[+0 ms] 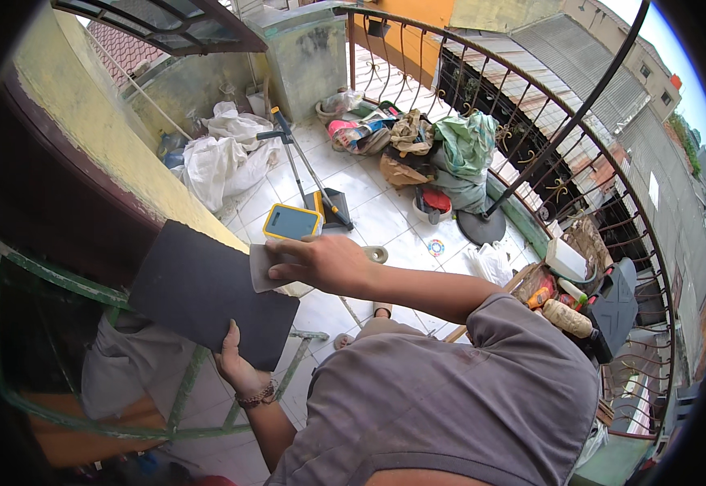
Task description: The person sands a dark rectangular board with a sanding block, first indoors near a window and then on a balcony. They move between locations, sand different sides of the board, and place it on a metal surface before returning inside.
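My left hand (238,366) grips a dark, flat rectangular sheet (199,283) by its lower right edge, thumb on top. The sheet is tilted in front of the yellow wall edge. Over its upper right part, my right hand (320,263) is closed on a putty knife (265,267). The wide grey blade lies against or just above the sheet; I cannot tell which. A pale handle end with a hole (378,254) shows behind the right wrist. Just beyond the right hand is a yellow-rimmed box (292,221) with a grey-blue top.
A long-handled dustpan (330,209) stands on white floor tiles. White sacks (215,162) lie by the wall, with filled bags (462,146) along the curved railing (523,73). A round black pole base (481,228) and a dark toolbox (615,312) are rightward. A green metal frame (45,263) is at left.
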`<action>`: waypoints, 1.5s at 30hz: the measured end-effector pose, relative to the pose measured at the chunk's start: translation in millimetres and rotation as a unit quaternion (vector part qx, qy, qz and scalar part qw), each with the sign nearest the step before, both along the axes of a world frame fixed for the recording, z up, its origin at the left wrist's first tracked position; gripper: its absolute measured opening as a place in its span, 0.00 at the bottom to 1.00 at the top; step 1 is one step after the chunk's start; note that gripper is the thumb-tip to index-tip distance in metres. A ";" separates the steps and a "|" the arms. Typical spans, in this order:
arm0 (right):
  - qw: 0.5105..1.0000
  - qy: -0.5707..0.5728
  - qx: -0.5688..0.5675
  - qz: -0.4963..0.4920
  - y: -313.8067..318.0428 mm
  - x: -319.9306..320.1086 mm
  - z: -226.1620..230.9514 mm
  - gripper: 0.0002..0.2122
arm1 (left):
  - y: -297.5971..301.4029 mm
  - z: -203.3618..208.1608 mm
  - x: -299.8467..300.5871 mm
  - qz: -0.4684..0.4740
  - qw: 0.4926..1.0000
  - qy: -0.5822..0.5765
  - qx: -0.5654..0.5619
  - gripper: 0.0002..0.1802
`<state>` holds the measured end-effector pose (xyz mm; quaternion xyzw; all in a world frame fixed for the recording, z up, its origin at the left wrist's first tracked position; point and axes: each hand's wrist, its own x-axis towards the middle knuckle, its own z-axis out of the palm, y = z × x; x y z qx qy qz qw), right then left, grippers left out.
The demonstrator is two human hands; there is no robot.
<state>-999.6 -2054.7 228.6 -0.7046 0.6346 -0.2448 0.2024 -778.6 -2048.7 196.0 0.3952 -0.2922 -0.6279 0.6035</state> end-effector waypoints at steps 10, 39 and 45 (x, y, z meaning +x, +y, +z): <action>0.983 -0.156 -0.044 -0.085 -15.8 -30.4 0.9 0.33 | -1.2 3.4 1.6 -0.025 0.999 0.021 -0.015 0.26; 0.996 -0.003 0.094 0.012 3.4 -8.3 6.0 0.30 | -13.1 -3.3 6.0 -0.012 0.995 -0.074 -0.068 0.27; 0.991 0.014 0.134 0.008 3.5 -3.0 5.5 0.32 | -7.3 3.5 1.9 -0.021 0.996 -0.056 -0.066 0.26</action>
